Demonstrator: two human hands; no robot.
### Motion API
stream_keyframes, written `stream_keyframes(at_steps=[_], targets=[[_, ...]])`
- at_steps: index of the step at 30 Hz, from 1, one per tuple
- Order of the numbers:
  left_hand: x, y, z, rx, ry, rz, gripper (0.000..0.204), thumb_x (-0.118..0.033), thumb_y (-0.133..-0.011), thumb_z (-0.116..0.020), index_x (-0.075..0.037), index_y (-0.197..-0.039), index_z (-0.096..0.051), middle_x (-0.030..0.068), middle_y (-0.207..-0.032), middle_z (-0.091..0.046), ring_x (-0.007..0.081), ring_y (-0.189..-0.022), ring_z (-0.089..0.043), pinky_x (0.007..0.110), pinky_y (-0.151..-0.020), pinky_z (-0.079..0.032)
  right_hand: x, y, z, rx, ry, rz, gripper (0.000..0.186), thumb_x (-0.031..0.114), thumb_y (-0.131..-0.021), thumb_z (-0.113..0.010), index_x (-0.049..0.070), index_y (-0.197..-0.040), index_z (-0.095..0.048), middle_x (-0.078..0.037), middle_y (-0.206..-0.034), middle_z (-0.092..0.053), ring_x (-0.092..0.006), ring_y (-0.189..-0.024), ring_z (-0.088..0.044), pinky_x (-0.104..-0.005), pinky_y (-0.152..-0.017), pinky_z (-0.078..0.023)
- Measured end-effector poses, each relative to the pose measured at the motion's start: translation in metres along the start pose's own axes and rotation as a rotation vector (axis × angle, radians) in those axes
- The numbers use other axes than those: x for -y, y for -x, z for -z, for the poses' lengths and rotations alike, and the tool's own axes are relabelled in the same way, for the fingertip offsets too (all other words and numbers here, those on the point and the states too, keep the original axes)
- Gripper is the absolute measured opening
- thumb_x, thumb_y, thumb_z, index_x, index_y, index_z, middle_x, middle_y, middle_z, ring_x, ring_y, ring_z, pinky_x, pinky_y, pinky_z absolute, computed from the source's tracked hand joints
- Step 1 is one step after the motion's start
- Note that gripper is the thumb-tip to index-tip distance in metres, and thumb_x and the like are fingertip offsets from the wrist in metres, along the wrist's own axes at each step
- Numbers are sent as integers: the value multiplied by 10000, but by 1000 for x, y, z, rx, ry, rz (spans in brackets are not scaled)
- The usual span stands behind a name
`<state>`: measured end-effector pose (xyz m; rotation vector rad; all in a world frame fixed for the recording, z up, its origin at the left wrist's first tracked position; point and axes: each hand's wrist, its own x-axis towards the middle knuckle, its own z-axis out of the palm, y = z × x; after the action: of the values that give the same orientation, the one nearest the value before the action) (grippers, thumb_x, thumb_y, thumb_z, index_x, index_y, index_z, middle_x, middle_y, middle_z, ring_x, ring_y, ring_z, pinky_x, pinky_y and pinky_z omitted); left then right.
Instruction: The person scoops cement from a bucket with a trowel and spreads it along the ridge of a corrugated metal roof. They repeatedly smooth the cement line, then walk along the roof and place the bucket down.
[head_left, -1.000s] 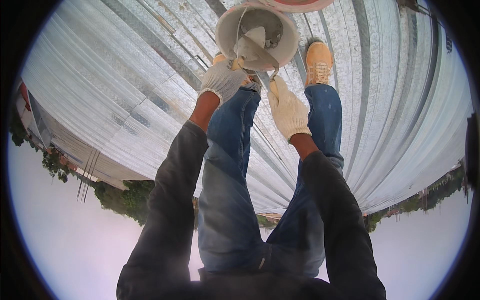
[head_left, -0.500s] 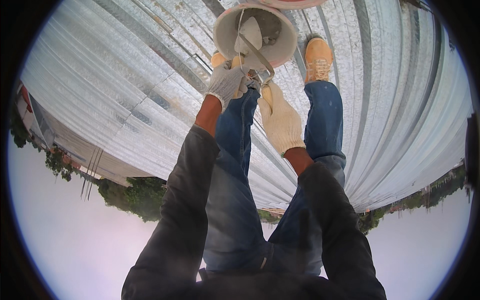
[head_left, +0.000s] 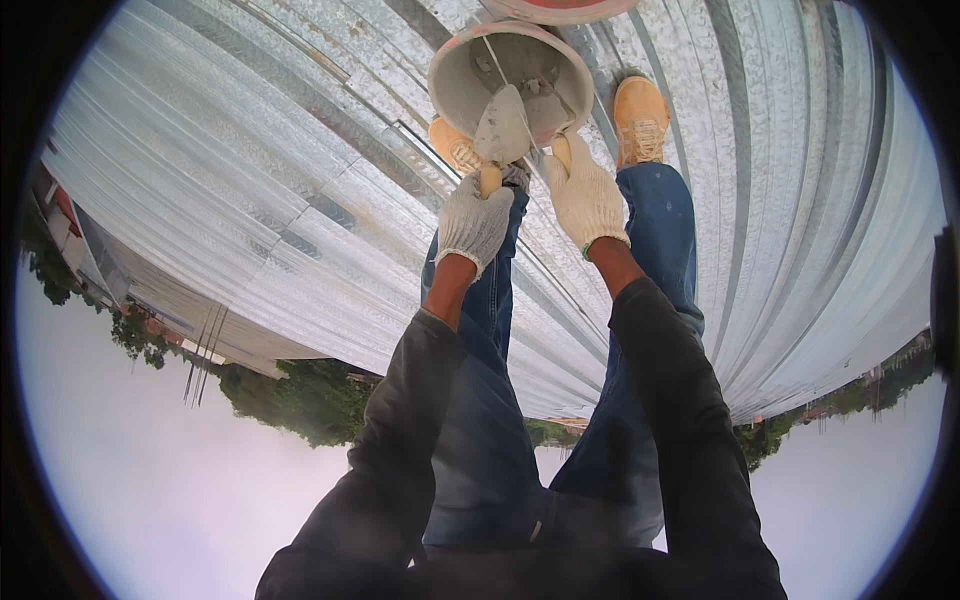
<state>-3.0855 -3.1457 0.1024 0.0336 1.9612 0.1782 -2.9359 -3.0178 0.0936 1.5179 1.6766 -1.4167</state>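
My left hand (head_left: 475, 222), in a knitted work glove, is closed around the pale handle of a pointed trowel (head_left: 503, 124). Grey residue coats the trowel's blade, which points up over the near side of a bucket (head_left: 448, 78). My right hand (head_left: 587, 200), gloved too, grips a second wooden-handled tool (head_left: 561, 153) at the bucket's near right rim. That tool's metal part is hard to make out from here. Inside the bucket lies some wet grey mortar (head_left: 540, 72), and a thin wire handle crosses its mouth.
A reddish bucket (head_left: 575, 12) stands partly out of view beyond the first. My tan boots (head_left: 641, 110) rest on ribbed metal sheeting (head_left: 300, 170), either side of the bucket. Trees (head_left: 300, 402) and sky appear past the sheeting's edge.
Both hands have shifted right and drawn apart. The trowel's blade has come lower, toward the bucket's near rim. The right tool's curved metal strip, plain before, is no longer clearly seen.
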Motion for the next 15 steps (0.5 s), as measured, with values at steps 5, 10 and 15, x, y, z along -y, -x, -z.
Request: stream_keyframes(at_steps=[5, 10, 15], targets=[[5, -23, 7, -69, 65, 36, 380, -310, -976, -739, 10, -1181, -747, 46, -790, -692, 138, -597, -649, 342, -583, -547, 21, 52, -2, 182, 27, 114, 414, 420, -1119, -637, 162, -1438, -580, -261, -1158, -788, -534, -1056, -738, -642, -882, -562], [-17, -30, 7, -83, 100, -13, 387, -317, -997, -762, 17, -1192, -733, 39, -775, -671, 141, -612, -650, 336, -556, -518, 26, 34, -17, 191, 95, 106, 397, 406, -1114, -644, 122, -1384, -581, -244, -1064, -802, -498, -987, -768, -638, -840, -583], [-26, 13, 21, 257, 479, 343, 444, -364, -1050, -766, -3, -1305, -719, 37, -747, -665, 136, -614, -659, 285, -533, -533, 5, -13, -6, 21, 6, -88, 516, 450, -1129, -603, 28, -1423, -644, -321, -1191, -777, -553, -1084, -735, -643, -910, -566]])
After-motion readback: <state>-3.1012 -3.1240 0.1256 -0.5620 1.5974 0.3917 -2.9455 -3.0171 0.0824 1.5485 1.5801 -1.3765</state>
